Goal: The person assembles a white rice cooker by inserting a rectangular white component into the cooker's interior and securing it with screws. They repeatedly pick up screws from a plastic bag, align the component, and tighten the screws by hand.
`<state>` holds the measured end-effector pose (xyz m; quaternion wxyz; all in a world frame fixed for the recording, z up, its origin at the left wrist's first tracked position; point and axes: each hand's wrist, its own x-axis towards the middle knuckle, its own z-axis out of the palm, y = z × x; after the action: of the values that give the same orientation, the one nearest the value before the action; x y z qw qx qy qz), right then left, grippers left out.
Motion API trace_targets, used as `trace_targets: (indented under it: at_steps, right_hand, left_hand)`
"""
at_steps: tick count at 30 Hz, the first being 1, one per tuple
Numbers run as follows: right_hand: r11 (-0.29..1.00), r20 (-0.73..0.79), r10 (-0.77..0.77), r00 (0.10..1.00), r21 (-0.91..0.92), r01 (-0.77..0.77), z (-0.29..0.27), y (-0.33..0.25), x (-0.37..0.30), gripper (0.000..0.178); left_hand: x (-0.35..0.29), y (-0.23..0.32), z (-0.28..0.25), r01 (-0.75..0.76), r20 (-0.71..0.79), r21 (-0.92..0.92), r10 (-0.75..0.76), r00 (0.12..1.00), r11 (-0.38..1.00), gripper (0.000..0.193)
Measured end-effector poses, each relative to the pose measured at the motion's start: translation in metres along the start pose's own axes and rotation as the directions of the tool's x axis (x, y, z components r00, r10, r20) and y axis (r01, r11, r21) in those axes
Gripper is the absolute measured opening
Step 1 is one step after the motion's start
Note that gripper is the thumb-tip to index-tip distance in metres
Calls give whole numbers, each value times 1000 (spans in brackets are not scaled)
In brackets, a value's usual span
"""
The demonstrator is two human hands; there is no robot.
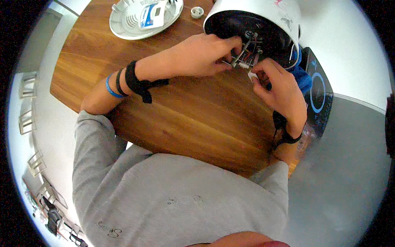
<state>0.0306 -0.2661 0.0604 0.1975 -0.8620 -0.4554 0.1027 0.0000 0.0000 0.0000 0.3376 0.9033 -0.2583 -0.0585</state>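
A white, drum-shaped appliance with a floral print lies on its side at the far right of the table, its dark open underside facing me. Wires and small metal parts show inside that opening. My left hand is at the opening's left edge, its fingers pinched round a thin metal piece whose kind I cannot make out. At the lower rim, my right hand pinches a small white piece between thumb and fingers. A white connector-like part sits between both hands.
A white round vented base cover lies at the far left, with a white and blue card-like object on it. Beside it is a small white round cap. Blue cloth and a black panel with a blue ring are at the right.
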Motion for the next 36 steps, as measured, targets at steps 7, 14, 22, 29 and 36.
trace_targets:
  at_steps: [7,14,22,29,36]
  right_hand:
    - [997,-97,31,995,77,-23,1,5,-9,28]
    - [982,-261,151,954,152,-114,9,6,8,33]
    - [999,-315,-35,948,19,43,12,-8,7,30]
    - [988,-333,-149,931,-9,155,12,-9,11,30]
    - [987,-344,-158,925,-35,156,12,-11,11,30]
  left_hand:
    - [6,0,23,-205,-61,-295,196,979,933,17]
    - [3,-14,6,-336,-121,-278,315,941,900,22]
    - [-1,1,0,-275,-155,-308,237,959,911,24]
    - [10,-2,2,-304,-230,-460,218,948,835,22]
    - [8,2,-2,-246,-145,-578,199,969,778,25]
